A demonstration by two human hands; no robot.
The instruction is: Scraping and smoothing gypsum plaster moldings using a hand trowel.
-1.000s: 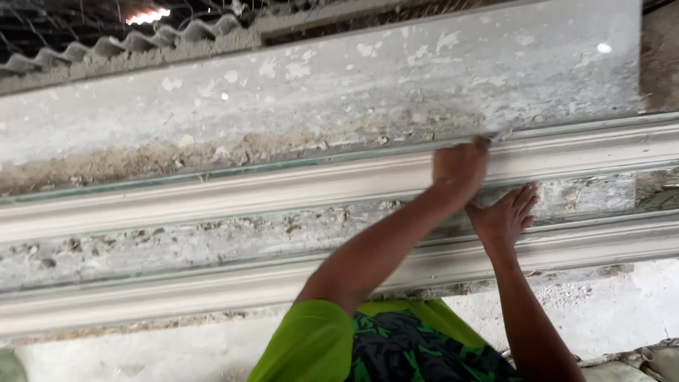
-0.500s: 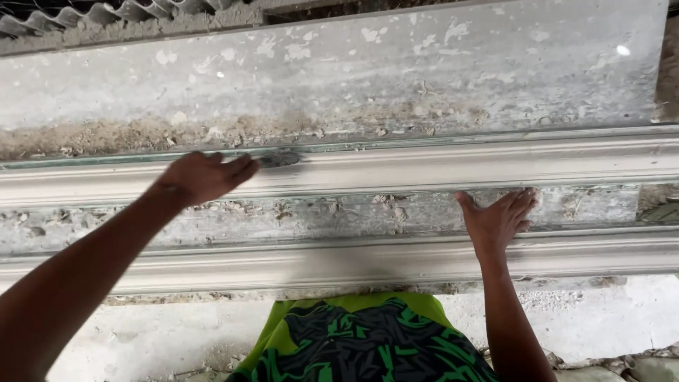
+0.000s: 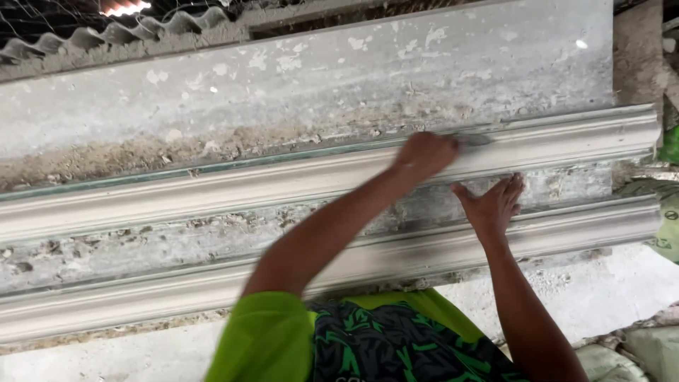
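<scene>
Plaster moulding (image 3: 212,191) looked mostly shaped; left hand (image 3: 424,155) clenched a flat tool (image 3: 472,140) near its right end, right hand (image 3: 493,205) pressed open.

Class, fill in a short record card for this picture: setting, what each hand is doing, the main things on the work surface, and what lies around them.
Setting: a rough grey slab with two long pale plaster mouldings lying along it.
Left hand: closed around a small flat tool, pressed on the upper moulding.
Right hand: open, fingers spread, flat on the strip between the two mouldings.
Lower moulding: untouched, nearer the person.
Clothing: green patterned shirt.
Surroundings: corrugated sheet at top left; green sack at right.
</scene>
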